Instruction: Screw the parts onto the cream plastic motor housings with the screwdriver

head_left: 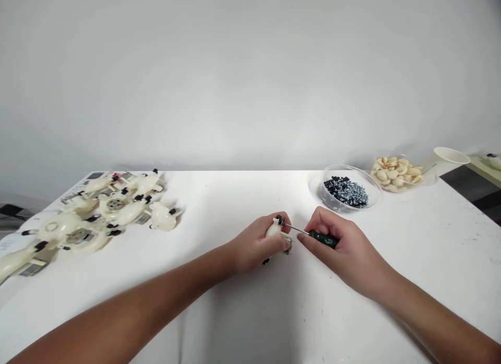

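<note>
My left hand [256, 244] is closed around a small cream plastic part [274, 229] with a black piece on its top, held just above the white table [235, 197]. My right hand [344, 249] grips a small screwdriver with a dark green handle [323, 238]. Its thin metal shaft points left, and the tip meets the black piece on the cream part. Both hands sit close together near the middle of the table.
A pile of several cream plastic assemblies with black and grey bits [90, 218] lies at the left. At the back right stand a clear bowl of black parts and screws [346, 192], a clear bowl of cream pieces [397, 173] and a white paper cup [450, 157].
</note>
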Action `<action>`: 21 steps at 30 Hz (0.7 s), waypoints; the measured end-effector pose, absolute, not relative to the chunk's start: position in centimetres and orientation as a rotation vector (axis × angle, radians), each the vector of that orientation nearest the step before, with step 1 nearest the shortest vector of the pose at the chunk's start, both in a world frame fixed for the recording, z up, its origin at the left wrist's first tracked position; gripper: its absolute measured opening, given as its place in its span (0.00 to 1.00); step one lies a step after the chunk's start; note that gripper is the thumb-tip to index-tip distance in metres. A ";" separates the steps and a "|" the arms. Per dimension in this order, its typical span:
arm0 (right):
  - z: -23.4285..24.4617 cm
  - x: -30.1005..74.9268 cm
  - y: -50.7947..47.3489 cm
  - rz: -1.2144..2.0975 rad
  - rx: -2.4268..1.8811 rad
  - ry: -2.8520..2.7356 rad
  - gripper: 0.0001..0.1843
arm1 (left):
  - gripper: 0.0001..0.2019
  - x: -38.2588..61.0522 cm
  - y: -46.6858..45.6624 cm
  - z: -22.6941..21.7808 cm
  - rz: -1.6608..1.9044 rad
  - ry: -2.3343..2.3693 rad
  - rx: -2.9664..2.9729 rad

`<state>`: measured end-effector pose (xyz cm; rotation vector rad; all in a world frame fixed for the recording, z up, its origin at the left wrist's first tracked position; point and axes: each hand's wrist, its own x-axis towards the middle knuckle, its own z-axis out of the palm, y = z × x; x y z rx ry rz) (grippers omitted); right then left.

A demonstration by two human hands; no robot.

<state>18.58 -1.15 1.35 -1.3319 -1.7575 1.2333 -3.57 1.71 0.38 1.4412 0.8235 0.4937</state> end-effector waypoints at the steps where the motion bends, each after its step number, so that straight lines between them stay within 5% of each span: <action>1: 1.5 18.5 -1.2 1.260 -1.335 -1.738 0.15 | 0.06 -3.6 1.7 0.2 0.508 0.822 1.448; 7: 1.1 18.9 -0.8 1.173 -1.282 -1.841 0.08 | 0.07 -3.6 1.7 -0.2 0.551 0.799 1.420; 16: -0.1 19.4 -0.2 0.143 -1.092 -2.308 0.10 | 0.07 -3.7 2.0 -0.4 0.554 0.827 1.388; 21: 0.3 19.2 -0.8 0.434 -1.219 -2.271 0.13 | 0.07 -3.5 1.9 -0.1 0.529 0.815 1.415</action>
